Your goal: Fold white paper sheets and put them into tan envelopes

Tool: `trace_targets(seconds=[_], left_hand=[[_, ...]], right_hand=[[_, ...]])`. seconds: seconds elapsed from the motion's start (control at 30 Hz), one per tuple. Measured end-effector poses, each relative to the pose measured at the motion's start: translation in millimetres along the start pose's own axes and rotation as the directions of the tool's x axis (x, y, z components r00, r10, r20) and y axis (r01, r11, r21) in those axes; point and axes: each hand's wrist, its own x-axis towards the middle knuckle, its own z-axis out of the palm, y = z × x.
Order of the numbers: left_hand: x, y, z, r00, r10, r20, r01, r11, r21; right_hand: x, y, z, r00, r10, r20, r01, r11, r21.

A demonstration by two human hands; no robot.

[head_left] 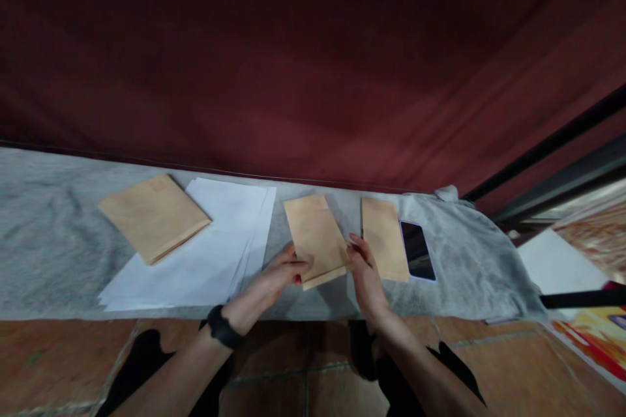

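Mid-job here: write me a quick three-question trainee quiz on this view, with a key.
1. True or false: the left brown envelope lies partly on the white paper.

2. What lies just to the right of the right brown envelope?
A) the white paper
B) the phone
C) the left brown envelope

3. Fill in: the left hand and right hand are both at the ____.

Key: 1. True. 2. B. 3. Middle brown envelope.

A black band [224, 328] circles the left wrist [243, 316].
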Motion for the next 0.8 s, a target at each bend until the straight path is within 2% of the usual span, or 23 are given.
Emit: trace_targets(seconds=[0.13,0.2,0.23,0.27,0.3,0.37,0.43,0.47,0.5,0.57,0.67,0.73,0.8], left_hand=[[7.2,-2.0,-18.7,1.0,0.005,-0.008,-0.003,0.984,0.176],[12.7,-8.0,-24.4,0.998,0.047,-0.042,-0.034,0.962,0.27],[14.9,-10.8,-26.1,0.996,0.069,-0.06,-0.047,0.948,0.315],[16.4,-12.9,-27.1,0.994,0.084,-0.069,-0.054,0.932,0.357],[16.9,-14.1,-27.6,0.993,0.097,-0.071,-0.061,0.917,0.394],[14.9,-13.4,-27.5,0.989,0.127,-0.081,-0.074,0.879,0.471],[10.3,-9.6,-26.5,0.972,0.188,-0.138,-0.071,0.802,0.594],[7.8,-7.2,-25.9,0.957,0.234,-0.171,-0.061,0.74,0.67],[5.9,-5.0,-25.0,0.936,0.292,-0.194,-0.053,0.664,0.746],[6.0,-2.2,-23.2,0.898,0.416,-0.145,-0.087,0.491,0.867],[20.1,-4.5,-21.8,0.819,0.56,0.123,-0.298,0.231,0.926],[37.3,-9.8,-22.7,0.765,0.573,0.295,-0.403,0.069,0.912],[55.5,-15.5,-24.1,0.753,0.546,0.368,-0.402,-0.06,0.914]], right_hand=[[5.0,12.4,-5.5,0.992,-0.121,0.031,0.124,0.949,-0.29],[-1.1,9.5,-3.6,0.973,-0.211,0.098,0.233,0.882,-0.41],[-5.8,5.7,-2.7,0.951,-0.259,0.171,0.309,0.84,-0.445],[-11.2,0.8,-2.0,0.911,-0.3,0.283,0.403,0.791,-0.459],[-16.9,-4.5,-1.6,0.849,-0.328,0.415,0.504,0.737,-0.449],[-27.4,-13.6,-1.1,0.659,-0.311,0.685,0.684,0.627,-0.373],[-34.9,-18.1,-0.3,0.505,-0.253,0.825,0.786,0.531,-0.318],[-37.2,-18.5,0.3,0.462,-0.221,0.859,0.814,0.489,-0.313],[-38.5,-17.9,1.0,0.441,-0.194,0.876,0.832,0.454,-0.318],[-38.8,-15.7,2.1,0.423,-0.148,0.894,0.849,0.409,-0.334],[-36.3,-14.2,2.9,0.429,-0.118,0.896,0.838,0.423,-0.345],[-34.5,-14.9,3.5,0.455,-0.118,0.882,0.805,0.479,-0.351],[-32.9,-15.6,4.5,0.492,-0.136,0.86,0.759,0.552,-0.346]])
